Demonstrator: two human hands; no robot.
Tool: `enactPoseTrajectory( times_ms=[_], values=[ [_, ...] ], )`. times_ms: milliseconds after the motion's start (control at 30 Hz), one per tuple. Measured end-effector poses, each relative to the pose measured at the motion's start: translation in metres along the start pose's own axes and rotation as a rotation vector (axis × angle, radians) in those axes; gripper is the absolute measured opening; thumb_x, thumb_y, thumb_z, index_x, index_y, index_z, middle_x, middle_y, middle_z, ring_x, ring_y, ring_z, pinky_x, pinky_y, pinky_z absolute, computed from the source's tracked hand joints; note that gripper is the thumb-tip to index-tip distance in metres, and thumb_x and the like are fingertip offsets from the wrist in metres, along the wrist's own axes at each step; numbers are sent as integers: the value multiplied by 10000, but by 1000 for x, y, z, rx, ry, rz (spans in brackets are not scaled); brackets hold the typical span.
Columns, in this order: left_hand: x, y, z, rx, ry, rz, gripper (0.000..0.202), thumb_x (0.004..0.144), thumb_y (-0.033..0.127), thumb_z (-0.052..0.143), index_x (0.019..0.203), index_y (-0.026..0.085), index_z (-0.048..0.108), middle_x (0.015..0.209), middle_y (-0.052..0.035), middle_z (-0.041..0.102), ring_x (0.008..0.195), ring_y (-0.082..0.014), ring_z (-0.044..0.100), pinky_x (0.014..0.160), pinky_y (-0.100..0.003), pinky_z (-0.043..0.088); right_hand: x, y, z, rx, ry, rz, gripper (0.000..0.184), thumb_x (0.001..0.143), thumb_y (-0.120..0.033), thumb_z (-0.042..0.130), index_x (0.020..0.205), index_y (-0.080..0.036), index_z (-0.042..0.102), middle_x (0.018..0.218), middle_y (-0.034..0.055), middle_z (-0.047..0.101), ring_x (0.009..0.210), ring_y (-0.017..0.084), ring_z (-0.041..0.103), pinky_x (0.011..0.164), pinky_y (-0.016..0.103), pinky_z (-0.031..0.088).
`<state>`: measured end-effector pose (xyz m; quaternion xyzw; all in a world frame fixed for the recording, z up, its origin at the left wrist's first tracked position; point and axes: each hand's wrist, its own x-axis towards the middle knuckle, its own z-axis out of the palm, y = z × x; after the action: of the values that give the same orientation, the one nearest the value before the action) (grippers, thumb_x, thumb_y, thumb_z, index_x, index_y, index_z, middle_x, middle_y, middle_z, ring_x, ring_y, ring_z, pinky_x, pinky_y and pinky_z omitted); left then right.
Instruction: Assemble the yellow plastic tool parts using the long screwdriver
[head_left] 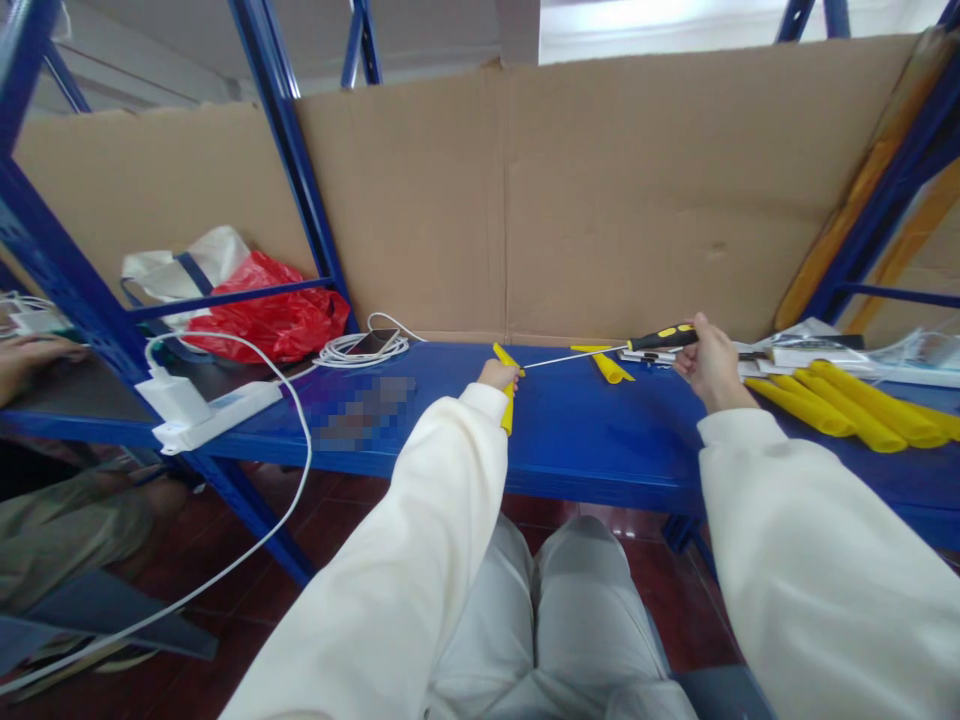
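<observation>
My left hand (498, 375) is closed around a small yellow piece (508, 415), which sticks out above and below the fingers over the blue table. In my right hand (711, 362) is a long screwdriver (660, 338) with a black and yellow handle, gripped near the handle's end. Its thin shaft points left, and the tip meets the yellow piece at my left hand; whether it goes into the piece I cannot tell. Behind the shaft lies another yellow rolled piece (611, 370). Several longer yellow tubes (862, 405) lie side by side to the right of my right hand.
A white power strip (217, 415) with a plugged-in charger and looping cable sits at the left. Coiled white cable (360, 350) and a red plastic bag (274, 310) lie behind. Cardboard (600, 190) backs the blue table (585, 450). Another person's hand (37, 360) shows far left.
</observation>
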<state>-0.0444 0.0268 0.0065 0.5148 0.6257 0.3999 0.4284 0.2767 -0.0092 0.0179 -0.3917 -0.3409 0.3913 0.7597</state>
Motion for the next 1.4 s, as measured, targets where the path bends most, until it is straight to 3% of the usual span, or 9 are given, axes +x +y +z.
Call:
enactPoseTrajectory(
  times_ms=[133,333,533,667,900,1100,1400],
  values=[
    [1,0,1,16,4,-1,328,937,47,679,633,162,639,432,49,476,428,-108,505,557,-234,474,-4,-4,1,-10,87,34,429,893,-447,858,769,-263,491,454,-111,333,358,93,394,328,178,359],
    [-1,1,2,16,17,-8,387,919,33,703,584,179,579,421,55,451,408,-93,471,523,-219,439,-13,-15,3,43,34,133,387,1039,-376,660,709,-246,505,482,-22,483,448,135,550,417,210,514],
    [0,0,2,9,20,0,373,918,40,718,597,176,585,450,52,480,426,-94,494,556,-225,463,-19,-12,4,-100,105,8,398,1001,-403,746,739,-256,485,484,-55,491,376,109,465,313,198,358],
    [4,-2,3,13,19,6,353,932,46,689,609,167,613,455,43,492,442,-108,515,590,-243,494,-12,-8,0,-111,128,75,374,981,-421,755,772,-265,488,504,-61,488,378,118,486,307,207,369],
    [5,-2,3,24,10,4,294,953,44,665,680,153,672,427,54,459,421,-106,494,518,-218,453,-7,-3,-4,-27,75,-9,546,887,-507,874,723,-263,414,427,-111,327,336,96,385,308,187,376],
    [2,-1,3,28,12,4,323,963,53,666,656,153,657,409,52,448,411,-102,485,499,-212,436,-16,-13,2,-15,46,119,497,986,-545,749,708,-238,475,495,-35,485,450,114,523,407,183,495],
    [6,-3,3,14,16,-4,332,922,58,722,622,166,627,435,45,479,427,-103,495,537,-226,461,-12,-7,-3,-51,70,67,400,1003,-423,745,743,-245,499,491,-49,500,392,106,455,342,188,393]
  ],
)
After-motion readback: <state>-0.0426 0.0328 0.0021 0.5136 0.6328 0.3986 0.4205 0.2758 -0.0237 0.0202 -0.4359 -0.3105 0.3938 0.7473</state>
